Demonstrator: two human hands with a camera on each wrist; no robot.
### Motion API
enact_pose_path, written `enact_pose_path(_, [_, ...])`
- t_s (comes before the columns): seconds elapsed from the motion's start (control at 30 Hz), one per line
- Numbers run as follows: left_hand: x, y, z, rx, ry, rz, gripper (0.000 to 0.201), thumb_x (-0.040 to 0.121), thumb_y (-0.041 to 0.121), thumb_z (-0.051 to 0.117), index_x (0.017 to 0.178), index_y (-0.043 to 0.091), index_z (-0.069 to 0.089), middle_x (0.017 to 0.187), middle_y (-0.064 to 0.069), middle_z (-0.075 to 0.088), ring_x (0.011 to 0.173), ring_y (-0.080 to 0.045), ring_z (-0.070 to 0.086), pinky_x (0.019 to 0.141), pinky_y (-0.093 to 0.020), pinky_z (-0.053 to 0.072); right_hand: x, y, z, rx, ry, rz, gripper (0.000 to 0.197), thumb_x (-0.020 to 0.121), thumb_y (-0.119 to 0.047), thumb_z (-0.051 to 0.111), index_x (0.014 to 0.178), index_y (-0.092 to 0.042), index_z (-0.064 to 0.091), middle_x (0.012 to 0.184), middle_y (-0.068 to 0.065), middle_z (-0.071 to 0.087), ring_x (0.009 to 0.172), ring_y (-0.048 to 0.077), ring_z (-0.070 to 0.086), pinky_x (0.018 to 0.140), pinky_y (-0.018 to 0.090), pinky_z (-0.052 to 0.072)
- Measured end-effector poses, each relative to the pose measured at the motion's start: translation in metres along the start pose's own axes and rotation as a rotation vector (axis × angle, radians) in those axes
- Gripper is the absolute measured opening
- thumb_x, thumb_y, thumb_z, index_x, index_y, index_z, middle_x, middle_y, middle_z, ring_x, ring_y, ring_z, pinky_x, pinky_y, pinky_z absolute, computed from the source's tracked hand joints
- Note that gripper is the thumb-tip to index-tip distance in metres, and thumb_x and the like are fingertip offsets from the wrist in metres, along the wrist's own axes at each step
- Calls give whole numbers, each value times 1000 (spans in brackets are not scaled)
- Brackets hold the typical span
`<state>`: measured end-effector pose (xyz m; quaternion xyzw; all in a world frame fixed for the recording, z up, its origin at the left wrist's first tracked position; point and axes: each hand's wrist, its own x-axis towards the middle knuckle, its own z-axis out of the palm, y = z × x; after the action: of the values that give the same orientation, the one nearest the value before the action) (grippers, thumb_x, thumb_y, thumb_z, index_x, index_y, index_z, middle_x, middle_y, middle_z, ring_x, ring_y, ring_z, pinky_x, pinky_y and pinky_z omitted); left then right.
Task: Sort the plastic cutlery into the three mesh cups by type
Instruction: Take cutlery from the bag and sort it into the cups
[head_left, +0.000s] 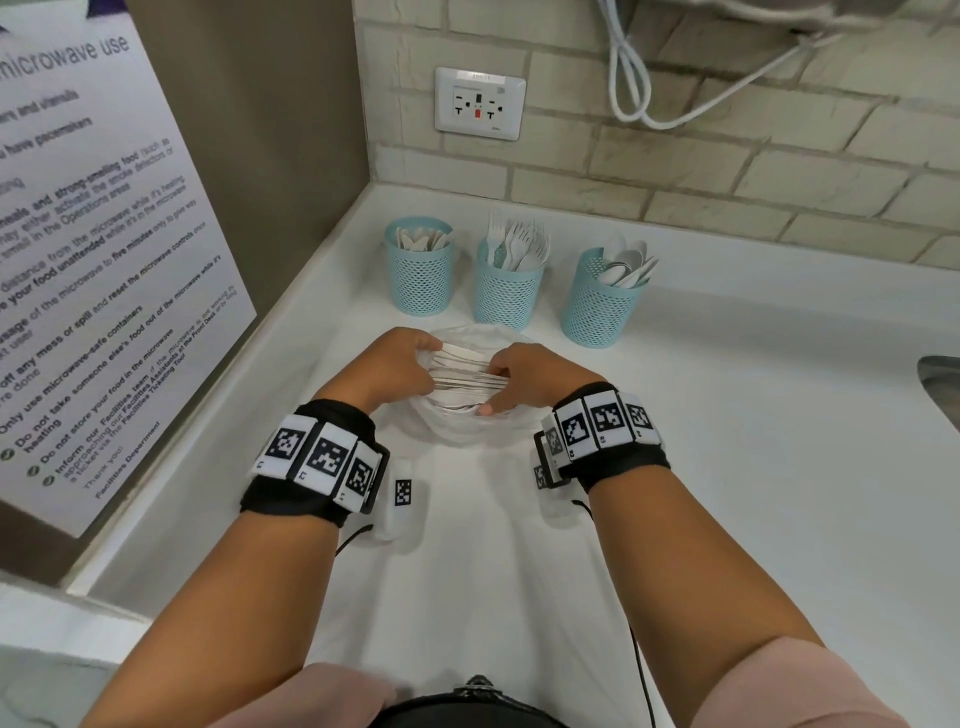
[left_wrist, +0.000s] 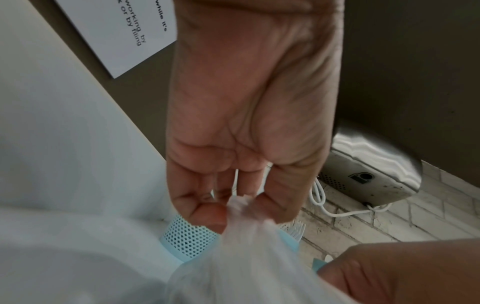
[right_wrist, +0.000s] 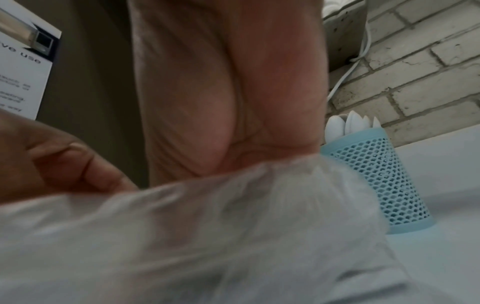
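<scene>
Cutlery in bag: white plastic cutlery (head_left: 467, 374) lies bundled inside a thin clear plastic bag (head_left: 457, 426), directly between your two hands.
Left hand: your left hand (head_left: 387, 366) has its fingers curled and pinches the left edge of the bag; in the left wrist view the film is gathered between thumb and fingertips (left_wrist: 207, 214).
Right hand: your right hand (head_left: 530, 379) grips the right edge of the bag with bent fingers, so the mouth is held apart and the pieces show.
Bag position: it rests on the white counter (head_left: 727, 467), under both hands.
Beyond left hand: a blue mesh cup (head_left: 418, 273) with flat handle-like pieces; their type I cannot tell.
Beyond the bag: a second mesh cup (head_left: 506, 291) with forks (head_left: 519, 239), tines up.
Beyond right hand: a third mesh cup (head_left: 600, 301) with spoons (head_left: 628, 262).
Cups: they stand upright in a row, apart from each other, near the brick wall (head_left: 727, 171).
Far left of you: a printed notice (head_left: 93, 234) about microwave use.
</scene>
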<state>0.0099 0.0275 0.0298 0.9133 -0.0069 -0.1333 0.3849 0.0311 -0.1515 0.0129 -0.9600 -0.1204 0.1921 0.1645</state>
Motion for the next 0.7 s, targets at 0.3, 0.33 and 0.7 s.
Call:
enact_pose_path(0.3, [5,0,-6,21,-64,-22,61,78,-7,60,134,16,51,130,-8,52,116,-24,52,84,-21,38,2,3,-8,69,-50,2,26,77,-32,75,78,-15,55,68,-8,48,63,8,44,56,21,29])
enact_pose_path(0.33, [6,-1,-6,17,-68,-25,61,78,-7,60,133,16,51,130,-8,52,116,-25,52,84,-21,38,2,3,-9,68,-50,1,29,77,-33,75,74,-14,52,66,-6,46,62,10,42,56,21,28])
enact_pose_path(0.7, [3,-3,-6,-34,-80,-41,58,77,-5,61,130,15,52,121,-9,58,100,-22,56,84,-25,44,-3,-3,-11,216,78,-122,26,75,-29,77,91,-9,69,83,-1,64,75,12,53,63,20,37])
